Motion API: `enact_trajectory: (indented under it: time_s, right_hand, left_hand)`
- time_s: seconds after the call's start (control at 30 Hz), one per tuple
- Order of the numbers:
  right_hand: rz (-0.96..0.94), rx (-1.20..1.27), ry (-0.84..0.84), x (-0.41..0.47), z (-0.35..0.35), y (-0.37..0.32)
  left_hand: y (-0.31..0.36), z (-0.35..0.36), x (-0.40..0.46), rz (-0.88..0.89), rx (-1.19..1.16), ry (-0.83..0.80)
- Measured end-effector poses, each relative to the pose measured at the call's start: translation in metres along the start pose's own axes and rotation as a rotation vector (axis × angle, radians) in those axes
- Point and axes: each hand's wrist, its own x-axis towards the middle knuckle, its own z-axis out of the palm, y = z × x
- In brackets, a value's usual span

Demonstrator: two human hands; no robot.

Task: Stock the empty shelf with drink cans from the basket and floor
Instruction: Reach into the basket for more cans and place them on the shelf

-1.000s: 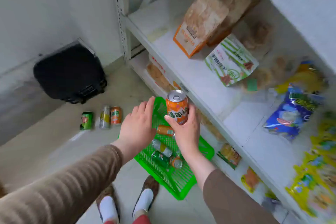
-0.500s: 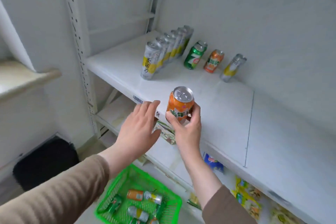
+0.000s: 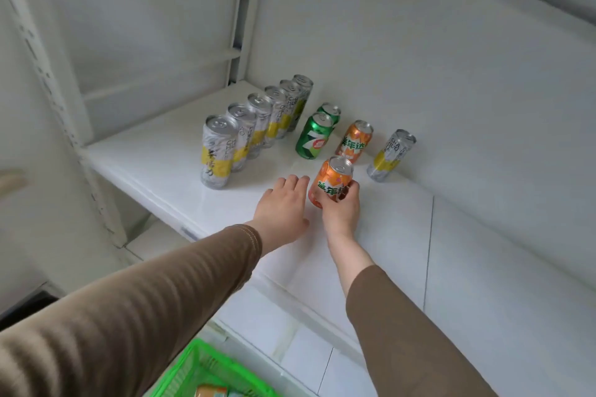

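White shelf (image 3: 387,235), orange can (image 3: 330,182) gripped in right hand (image 3: 342,213), left hand (image 3: 282,209) beside

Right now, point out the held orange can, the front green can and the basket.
held orange can (image 3: 329,182): head view, label.
front green can (image 3: 313,138): head view, logo side.
basket (image 3: 180,371): head view, left rim.

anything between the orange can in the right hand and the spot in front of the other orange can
Nothing visible. The held can sits just in front of the shelved orange can, with bare shelf between; the left hand is beside it, not ahead.
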Motion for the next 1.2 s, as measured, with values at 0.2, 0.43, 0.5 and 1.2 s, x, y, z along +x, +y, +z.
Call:
enact_trajectory:
  time_s: [0.2,0.43,0.5,1.2]
  right_hand:
    - [0.024,-0.072,0.056,0.067,0.009,-0.003]
    - [0.046,-0.124,0.073,0.107,0.015,-0.008]
    - [0.047,-0.126,0.076,0.109,0.016,-0.007]
    - [-0.234,-0.095,-0.118,-0.112,-0.040,-0.009]
  left_hand:
    - [0.008,0.011,0.062,0.022,0.064,0.015]
    - [0.015,0.022,0.101,0.053,0.064,0.028]
    - [0.016,0.025,0.104,0.054,0.061,0.032]
    - [-0.024,-0.018,-0.079,0.013,-0.462,0.096]
